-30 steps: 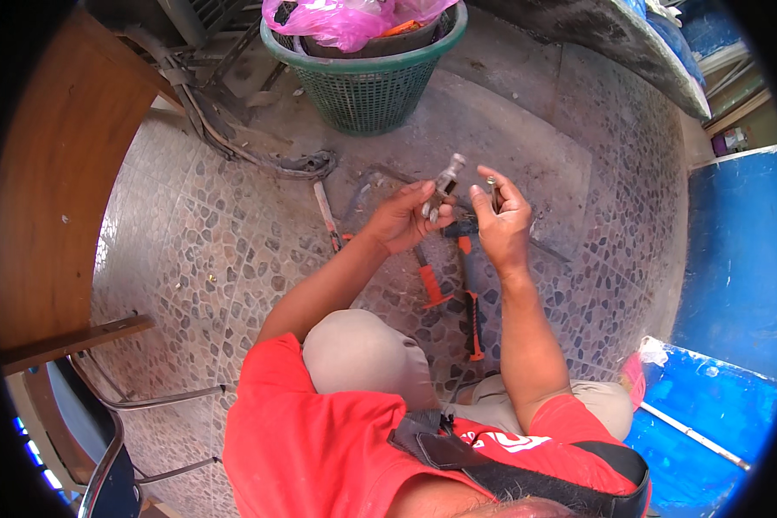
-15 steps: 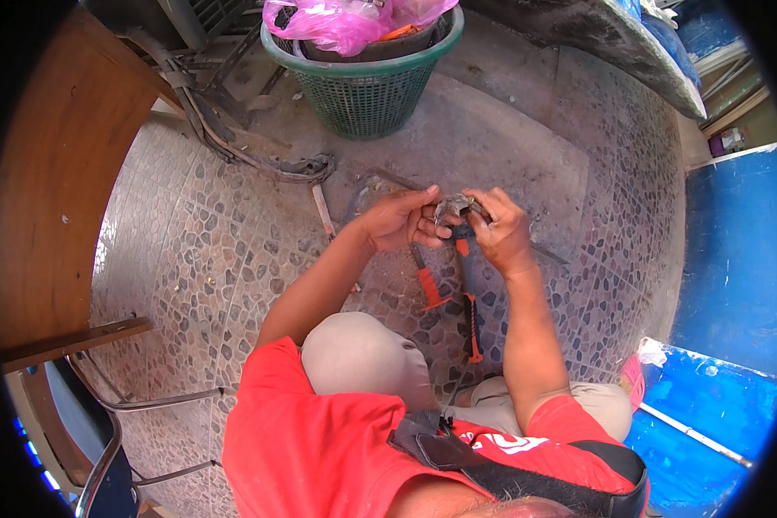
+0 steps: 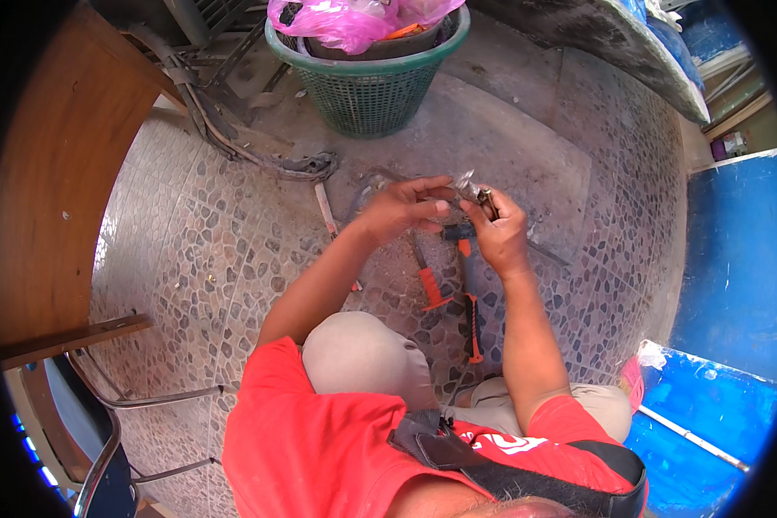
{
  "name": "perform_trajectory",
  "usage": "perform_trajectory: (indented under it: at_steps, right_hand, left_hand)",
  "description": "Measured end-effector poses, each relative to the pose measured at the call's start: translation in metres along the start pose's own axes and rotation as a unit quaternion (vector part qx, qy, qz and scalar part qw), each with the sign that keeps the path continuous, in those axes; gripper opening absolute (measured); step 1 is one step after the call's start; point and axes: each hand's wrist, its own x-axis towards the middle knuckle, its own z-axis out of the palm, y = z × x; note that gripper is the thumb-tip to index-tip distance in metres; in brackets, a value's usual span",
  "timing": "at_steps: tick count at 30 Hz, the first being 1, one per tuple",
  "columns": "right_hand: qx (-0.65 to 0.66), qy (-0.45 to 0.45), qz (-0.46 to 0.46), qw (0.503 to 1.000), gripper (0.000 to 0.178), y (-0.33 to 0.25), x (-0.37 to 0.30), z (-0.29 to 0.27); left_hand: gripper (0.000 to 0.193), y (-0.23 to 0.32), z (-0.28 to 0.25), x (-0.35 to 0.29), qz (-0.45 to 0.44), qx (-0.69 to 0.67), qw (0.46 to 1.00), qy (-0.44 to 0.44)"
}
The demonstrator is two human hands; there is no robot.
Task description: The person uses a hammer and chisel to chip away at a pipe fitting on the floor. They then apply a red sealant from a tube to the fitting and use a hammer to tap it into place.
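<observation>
My right hand (image 3: pixel 502 231) grips a small metal piece (image 3: pixel 487 205) with a dark round end. A crumpled, silvery part (image 3: pixel 465 181) sticks up beside its fingertips; whether it belongs to the same piece I cannot tell. Close on the left, my left hand (image 3: pixel 399 210) has its fingers stretched out and apart, their tips near the silvery part. On the floor below my hands lies a hammer (image 3: pixel 470 306) with a dark head and an orange-and-black handle. Left of it is a chisel (image 3: pixel 429 287) with an orange hand guard.
A green mesh basket (image 3: pixel 367 95) with a pink plastic bag (image 3: pixel 345 22) stands ahead. Bundled cables (image 3: pixel 233 147) and a thin strip (image 3: pixel 325 209) lie to the left. A flat metal bar (image 3: pixel 548 253) rests right of my hands. Blue panels (image 3: pixel 734 250) stand at the right.
My left hand's fingers have come away from the metal piece and straightened. My right hand has turned the piece, so its round end and the silvery part now point up.
</observation>
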Motion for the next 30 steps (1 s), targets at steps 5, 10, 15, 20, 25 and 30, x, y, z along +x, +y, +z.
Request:
perform_trajectory:
  at_steps: [5,10,15,20,25,30]
  right_hand:
    - [0.04,-0.02,0.073,0.996,0.03,-0.003,-0.003,0.012]
    - [0.039,-0.035,0.087,0.995,0.033,0.005,-0.003,0.013]
    - [0.107,-0.012,0.066,0.992,0.029,-0.001,0.001,0.013]
    - [0.137,0.01,0.07,0.988,0.023,-0.002,0.008,0.003]
    - [0.127,0.007,0.038,0.991,0.022,-0.009,0.009,-0.001]
    - [0.19,0.001,0.115,0.975,0.02,-0.022,0.008,-0.004]
  left_hand:
    - [0.047,-0.005,-0.004,0.007,0.042,0.075,0.996,-0.027]
    - [0.039,-0.013,-0.003,0.011,0.033,0.032,0.999,-0.029]
    - [0.031,-0.038,-0.02,0.018,0.046,-0.191,0.975,-0.099]
    - [0.031,-0.036,-0.017,0.016,0.01,-0.212,0.971,-0.114]
    - [0.032,-0.032,-0.008,0.012,0.001,-0.224,0.967,-0.117]
    - [0.035,-0.037,-0.014,0.012,0.025,-0.23,0.962,-0.149]
